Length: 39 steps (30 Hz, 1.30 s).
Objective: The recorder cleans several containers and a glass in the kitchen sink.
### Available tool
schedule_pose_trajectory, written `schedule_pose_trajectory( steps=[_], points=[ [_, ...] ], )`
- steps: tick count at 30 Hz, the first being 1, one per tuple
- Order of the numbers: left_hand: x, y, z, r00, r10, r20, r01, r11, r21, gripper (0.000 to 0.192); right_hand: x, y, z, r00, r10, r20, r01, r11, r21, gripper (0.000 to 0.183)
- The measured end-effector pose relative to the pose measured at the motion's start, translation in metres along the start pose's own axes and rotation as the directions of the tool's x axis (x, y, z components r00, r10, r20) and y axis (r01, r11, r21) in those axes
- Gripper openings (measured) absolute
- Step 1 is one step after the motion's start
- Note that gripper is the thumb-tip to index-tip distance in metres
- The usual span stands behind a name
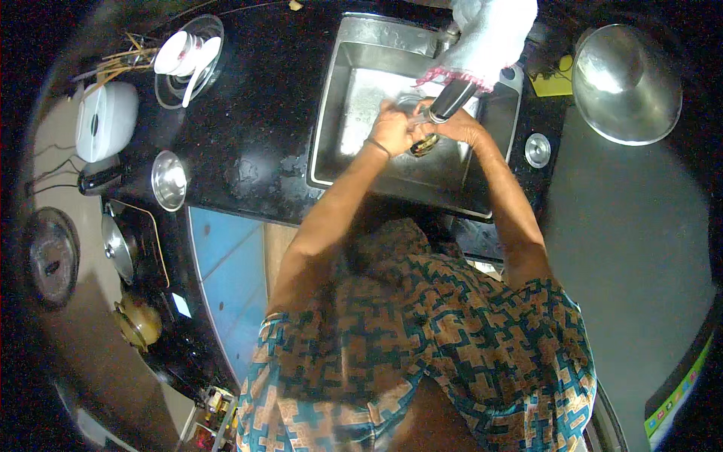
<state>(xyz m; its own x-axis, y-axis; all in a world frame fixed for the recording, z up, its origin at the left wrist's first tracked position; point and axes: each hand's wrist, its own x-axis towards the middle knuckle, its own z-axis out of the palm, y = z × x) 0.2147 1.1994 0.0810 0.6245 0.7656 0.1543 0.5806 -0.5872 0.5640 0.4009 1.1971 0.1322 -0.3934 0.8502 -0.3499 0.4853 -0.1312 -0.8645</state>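
Both of my hands are over the stainless steel sink (390,169), close together near its middle. My left hand (392,131) is curled beside the black spout end (452,100) of the faucet, seemingly in a thin stream of water. Just to its right, my right hand (452,125) bends inward, partly hidden by the spout. A blurred, clear or shiny item (411,104) lies at the fingers of both hands; its kind and which hand grips it cannot be told. Below the hands, the sink drain (423,146) shows bits of food in it. A white cloth with a red fringe (497,45) hangs over the faucet.
Left on the black counter (265,113) are a glass bowl (161,93) with white dishes and a spoon, a steel bowl (169,181) and a white container (107,121). At right are a large steel bowl (627,85), a small steel lid (537,151) and a yellow item (551,86).
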Motion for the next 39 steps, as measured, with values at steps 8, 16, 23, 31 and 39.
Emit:
schedule_pose_trajectory(
  steps=[8,16,23,31,39],
  points=[
    [-0.052,-0.025,0.02,0.538,-0.663,0.521,0.664,-0.048,-0.746,0.034,0.009,0.016,0.066,0.852,0.291,-0.435,-0.134,0.925,0.357,0.036],
    [-0.071,-0.025,0.049,0.347,-0.71,0.613,0.484,-0.424,-0.766,0.042,0.034,0.038,0.061,0.83,0.002,-0.558,-0.297,0.848,-0.439,0.038],
    [-0.076,-0.057,0.063,0.274,-0.587,0.762,0.355,-0.675,-0.647,0.031,0.033,0.085,0.059,0.665,0.388,-0.639,-0.077,0.886,0.458,0.033],
    [-0.078,-0.036,0.047,0.008,-0.619,0.786,0.155,-0.775,-0.612,0.031,-0.005,0.083,0.071,0.747,0.661,-0.07,-0.132,0.251,0.959,0.063],
    [-0.089,-0.08,0.032,0.364,-0.728,0.581,0.374,-0.457,-0.807,0.038,0.005,0.059,0.083,0.931,0.361,0.049,-0.076,0.061,0.995,0.06]
  ],
)
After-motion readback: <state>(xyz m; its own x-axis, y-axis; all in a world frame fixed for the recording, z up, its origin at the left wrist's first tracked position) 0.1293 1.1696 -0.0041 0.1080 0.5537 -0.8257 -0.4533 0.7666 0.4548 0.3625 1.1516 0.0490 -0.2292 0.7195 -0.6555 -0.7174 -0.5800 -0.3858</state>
